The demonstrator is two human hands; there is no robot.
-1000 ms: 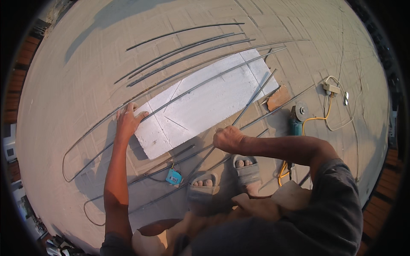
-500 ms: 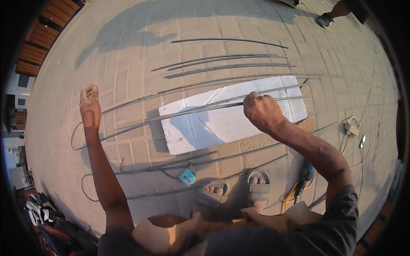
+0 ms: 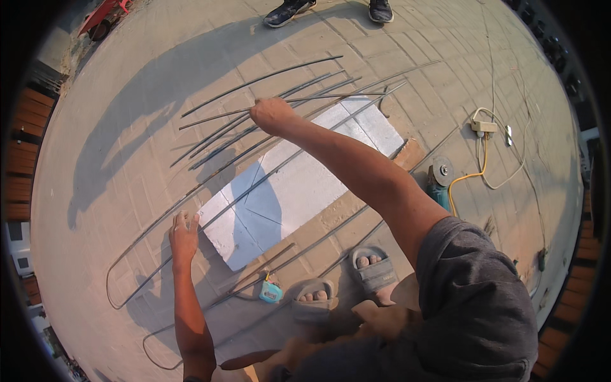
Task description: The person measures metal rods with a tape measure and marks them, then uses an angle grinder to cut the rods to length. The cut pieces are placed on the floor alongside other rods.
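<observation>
Stretched out over the far side of a white slab (image 3: 324,162), my right hand (image 3: 272,116) is closed around a thin steel rod (image 3: 213,121). That rod lies slantwise above several loose steel rods (image 3: 223,143) on the paving. My left hand (image 3: 184,237) is at the slab's near left corner, its fingers apart and nothing visible in them. Close beside it runs a long steel rod bent into a U (image 3: 280,167), one leg crossing the slab. Dark lines mark the slab's top.
A blue tape measure (image 3: 270,291) lies by my sandalled feet, near another bent rod (image 3: 149,356). On the right are an angle grinder (image 3: 439,184) with an orange cord and a socket block (image 3: 485,126). Another person's shoes (image 3: 289,13) stand at the far edge.
My right hand has moved from over the slab to the far loose rods, carrying a rod. My left hand has come lower and nearer the slab. The view has turned.
</observation>
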